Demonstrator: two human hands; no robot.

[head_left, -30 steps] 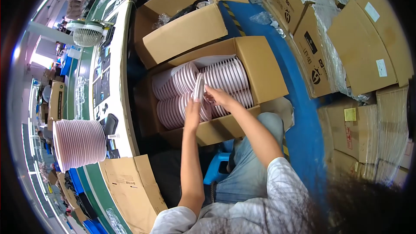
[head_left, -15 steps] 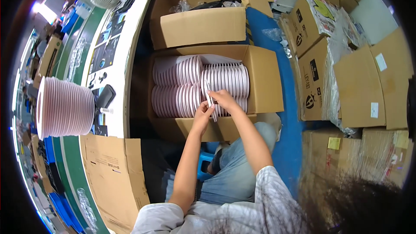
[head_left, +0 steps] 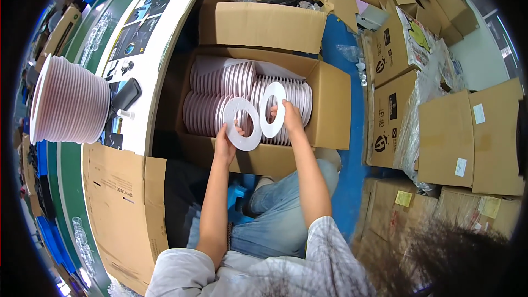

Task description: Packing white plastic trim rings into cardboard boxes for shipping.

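My left hand (head_left: pixel 225 144) grips a flat white ring (head_left: pixel 247 143) by its edge, with fingers showing through the hole. A second white ring (head_left: pixel 265 102) is pinched in my right hand (head_left: pixel 290 116), its fingers also passing through the opening. The two rings are held up side by side, tilted, above an open cardboard box (head_left: pixel 335 107). Rows of the same kind of white rings (head_left: pixel 206 113) stand on edge inside that box, packed close together. The held rings hide part of the rows behind them.
On the white table (head_left: pixel 146 71) at left stands a tall stack of white rings (head_left: pixel 71 99) beside a black object (head_left: pixel 126 94). Another open carton (head_left: pixel 264 25) lies beyond the box. Stacked cartons (head_left: pixel 396 115) rise at right. A blue stool (head_left: pixel 236 195) is below.
The rings, held together edge-on half a second ago, are now apart, one in each hand, with their flat faces turned into view. My hands have separated, and the whole view has shifted.
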